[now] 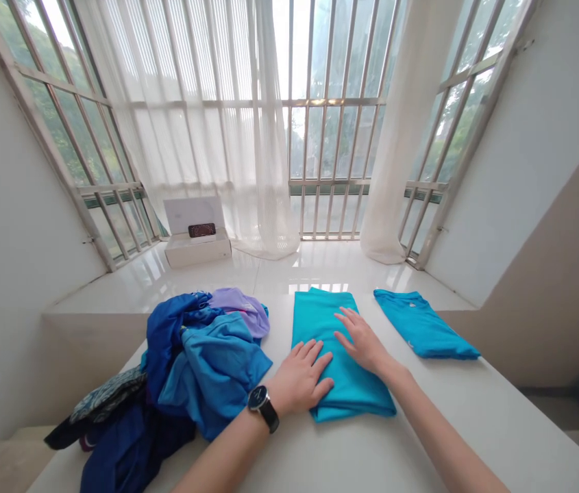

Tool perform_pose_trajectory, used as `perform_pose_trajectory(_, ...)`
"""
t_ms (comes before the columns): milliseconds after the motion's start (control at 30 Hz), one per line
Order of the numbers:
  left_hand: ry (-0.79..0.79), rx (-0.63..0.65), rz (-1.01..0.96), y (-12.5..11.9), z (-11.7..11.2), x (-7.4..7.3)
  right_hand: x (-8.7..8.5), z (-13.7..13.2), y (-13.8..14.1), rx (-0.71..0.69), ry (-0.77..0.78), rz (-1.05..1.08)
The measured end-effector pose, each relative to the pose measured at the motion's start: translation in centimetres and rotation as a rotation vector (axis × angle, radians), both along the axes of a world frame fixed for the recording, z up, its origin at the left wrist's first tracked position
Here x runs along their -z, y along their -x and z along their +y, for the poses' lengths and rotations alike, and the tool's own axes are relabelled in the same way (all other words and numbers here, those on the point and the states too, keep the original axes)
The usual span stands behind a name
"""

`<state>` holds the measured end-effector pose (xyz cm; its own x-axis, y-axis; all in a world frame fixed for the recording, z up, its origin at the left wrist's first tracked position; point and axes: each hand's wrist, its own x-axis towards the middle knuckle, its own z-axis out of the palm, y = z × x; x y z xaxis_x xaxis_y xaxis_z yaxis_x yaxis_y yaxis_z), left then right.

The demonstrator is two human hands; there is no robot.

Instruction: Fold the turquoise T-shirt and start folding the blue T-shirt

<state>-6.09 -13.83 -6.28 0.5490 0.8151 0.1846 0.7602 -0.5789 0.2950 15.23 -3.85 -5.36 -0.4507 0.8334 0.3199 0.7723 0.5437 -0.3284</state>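
A turquoise garment point(338, 400), folded into a long flat rectangle, lies on the white table in front of me. My left hand point(302, 376) rests palm down on its left edge, fingers spread, with a black-strapped watch point(263, 409) on the wrist. Over the right part of the same garment is my right hand point(361, 342), its fingers stretched out and apart. Neither hand grips the cloth. To the left sits a heap of crumpled clothes, with a blue garment point(212, 366) on top. A folded blue T-shirt point(425, 327) lies to the right.
Within the heap are a lilac cloth point(242, 311) and dark blue clothes point(125, 438) hanging at the table's left. Beyond the white table point(464, 411), a windowsill point(268, 274) carries a white box point(198, 250) with a small dark-screened device point(201, 231). Sheer curtains point(201, 103) hang before barred windows.
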Motion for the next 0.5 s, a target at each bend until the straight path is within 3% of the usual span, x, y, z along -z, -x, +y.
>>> perform_pose_trajectory(167, 0.054, -0.048, -0.106, 0.0, 2.1, 0.3, 0.5, -3.5, 1.2, -0.148, 0.110, 0.186)
perform_pose_trajectory(333, 0.030, -0.029, -0.338, 3.1, 1.6, -2.6, 0.3, -3.9, 1.1, -0.164, 0.237, 0.247)
perform_pose_trajectory(500, 0.095, 0.138, -0.202, 4.7, -0.1, -4.6, 0.1, -3.9, 1.4, -0.169, 0.230, 0.234)
